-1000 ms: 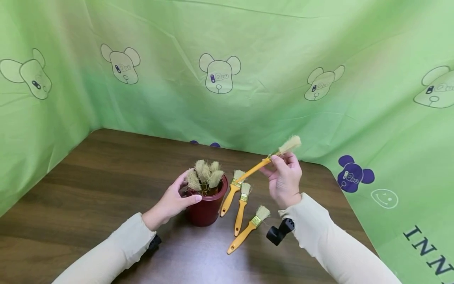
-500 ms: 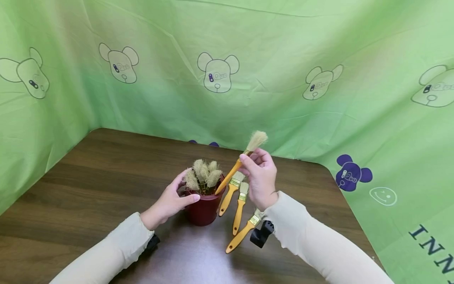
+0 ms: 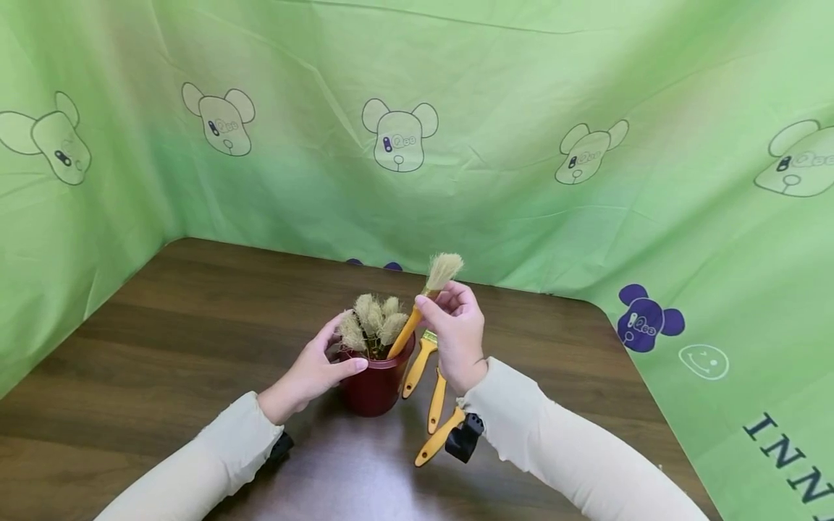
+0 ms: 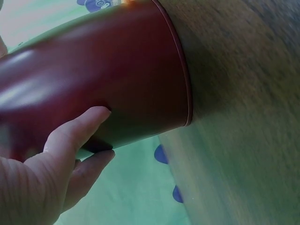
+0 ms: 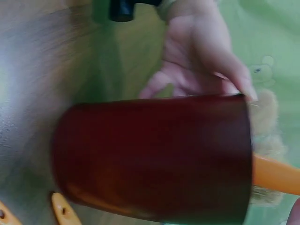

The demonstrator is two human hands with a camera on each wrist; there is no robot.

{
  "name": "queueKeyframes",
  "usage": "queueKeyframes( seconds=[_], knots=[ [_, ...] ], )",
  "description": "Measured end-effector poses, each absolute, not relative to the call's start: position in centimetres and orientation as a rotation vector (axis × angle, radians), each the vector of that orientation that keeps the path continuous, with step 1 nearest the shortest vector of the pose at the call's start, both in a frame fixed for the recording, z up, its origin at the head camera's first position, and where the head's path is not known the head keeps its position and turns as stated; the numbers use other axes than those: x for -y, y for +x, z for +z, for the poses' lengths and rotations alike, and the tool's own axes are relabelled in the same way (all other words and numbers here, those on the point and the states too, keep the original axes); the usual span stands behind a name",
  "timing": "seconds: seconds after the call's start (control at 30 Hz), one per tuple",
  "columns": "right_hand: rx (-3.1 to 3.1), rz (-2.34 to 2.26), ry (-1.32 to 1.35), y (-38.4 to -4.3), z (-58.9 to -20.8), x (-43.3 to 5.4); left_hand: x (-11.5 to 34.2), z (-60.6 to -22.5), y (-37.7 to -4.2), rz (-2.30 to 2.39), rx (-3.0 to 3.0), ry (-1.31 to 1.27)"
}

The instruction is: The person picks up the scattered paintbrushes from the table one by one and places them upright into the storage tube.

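Note:
A dark red round pot (image 3: 371, 391) stands upright on the table, holding several paintbrushes (image 3: 371, 315) bristles up. My left hand (image 3: 311, 375) holds its left side, the thumb near the rim and the fingers round the far side; the left wrist view shows fingers (image 4: 77, 133) against the wall. Above the pot's right rim, my right hand (image 3: 458, 334) pinches a yellow-handled paintbrush (image 3: 405, 334) near its ferrule, bristles up and tilted right. The handle's lower end is inside the pot, hidden by the wall. In the right wrist view that orange-yellow handle (image 5: 276, 174) passes over the rim.
Right of the pot lie three more paintbrushes: one close to it (image 3: 418, 367), a middle brush (image 3: 437, 407) and a nearer brush (image 3: 438, 443), partly covered by my right hand and wrist camera (image 3: 465, 438). A green printed cloth (image 3: 293, 166) hangs behind the wooden table (image 3: 195, 325).
My right hand has moved left and brought the paintbrush over the pot, turning it steeper, its handle end lowering inside the rim. My left hand has stayed on the pot.

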State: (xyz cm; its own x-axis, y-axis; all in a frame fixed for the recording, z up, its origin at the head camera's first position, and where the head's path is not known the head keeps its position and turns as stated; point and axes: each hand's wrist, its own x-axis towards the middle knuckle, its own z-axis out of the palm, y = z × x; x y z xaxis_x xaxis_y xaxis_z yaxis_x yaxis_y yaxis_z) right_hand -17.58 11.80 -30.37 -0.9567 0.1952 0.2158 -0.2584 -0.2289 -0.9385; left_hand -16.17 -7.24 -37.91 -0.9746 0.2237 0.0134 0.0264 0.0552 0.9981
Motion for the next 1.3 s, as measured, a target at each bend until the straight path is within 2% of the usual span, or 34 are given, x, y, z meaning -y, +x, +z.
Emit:
queueKeyframes(
  seconds=[0.5,0.67,0.8,1.03,1.3],
  knots=[
    [1.917,2.293,0.173,-16.8,-32.7,-12.6,7.1,-37.6,-16.1,2.061,-2.176,0.269],
    [2.003,2.238,0.097,-16.9,-33.2,-14.8,7.1,-37.3,-16.2,2.058,-2.175,0.263],
    [2.329,2.043,0.038,-17.3,-34.5,-17.5,7.0,-37.3,-16.3,2.042,-2.182,0.243],
    [3.035,1.196,0.166,-17.1,-37.6,-21.5,7.0,-37.5,-16.3,2.032,-2.181,0.229],
    [3.304,0.966,0.28,-15.9,-39.2,-22.2,7.1,-37.4,-16.2,2.039,-2.169,0.23]
  ],
)
